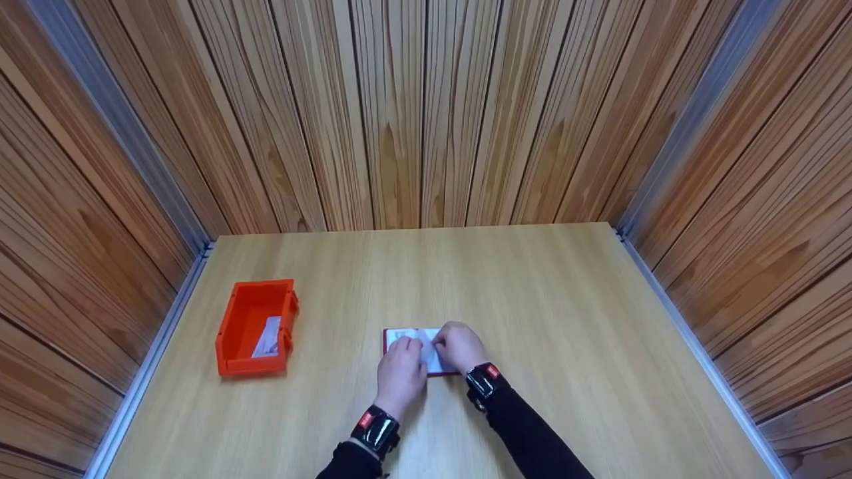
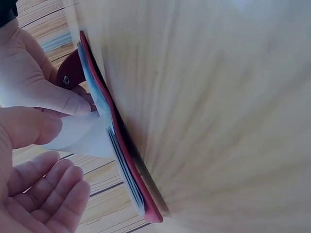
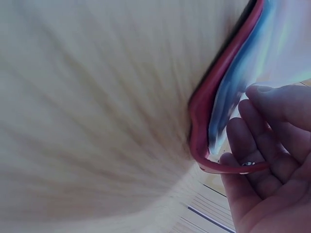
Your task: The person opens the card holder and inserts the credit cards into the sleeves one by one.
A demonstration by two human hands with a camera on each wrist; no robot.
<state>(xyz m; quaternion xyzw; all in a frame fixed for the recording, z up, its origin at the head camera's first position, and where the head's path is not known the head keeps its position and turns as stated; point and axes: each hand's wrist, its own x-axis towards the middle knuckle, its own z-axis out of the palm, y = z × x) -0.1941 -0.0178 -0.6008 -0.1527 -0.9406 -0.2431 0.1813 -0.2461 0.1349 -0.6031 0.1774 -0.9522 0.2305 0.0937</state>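
Note:
A red card holder (image 1: 447, 374) lies opened on the table, with clear plastic sleeves (image 2: 127, 167) stacked inside its cover. My left hand (image 1: 401, 374) is at its near left part, pinching a raised translucent sleeve (image 2: 80, 138) between thumb and fingers. On the right half, my right hand (image 1: 460, 346) has thumb and forefinger together at the same raised sleeve, near its base. The holder's red snap strap (image 3: 233, 168) passes by the curled lower fingers of my right hand (image 3: 272, 150). Whether a card is inside the raised sleeve, I cannot tell.
An orange bin (image 1: 227, 332) stands at the left of the wooden table (image 1: 566, 299), with pale card-like pieces (image 1: 267, 337) in it. Wood-plank walls (image 1: 393, 113) with metal corner rails enclose the table at the back and sides.

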